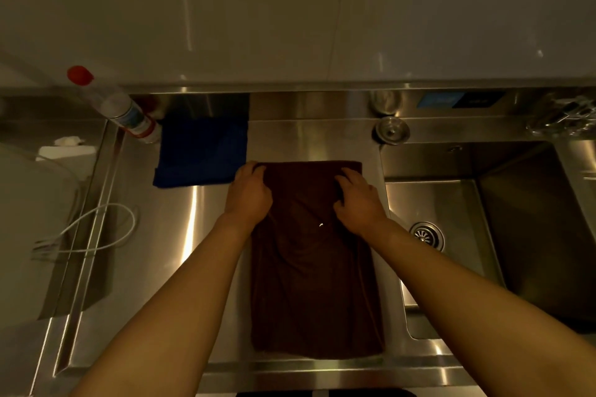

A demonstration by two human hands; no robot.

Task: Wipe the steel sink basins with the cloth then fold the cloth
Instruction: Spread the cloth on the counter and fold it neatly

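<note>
A dark brown cloth (316,284) lies spread as a long rectangle on the steel drainboard (180,235), running from the front edge toward the back. My left hand (250,192) holds its far left corner with curled fingers. On the cloth's far right part sits my right hand (358,196), fingers bent and gripping the fabric. To the right is the steel sink basin (516,219) with a round drain (427,235) in its raised shelf.
A folded blue cloth (203,151) lies behind my left hand. A spray bottle with a red cap (119,106) leans at the back left. A steel strainer plug (392,129) sits on the back ledge. A white cable (96,229) loops at the left.
</note>
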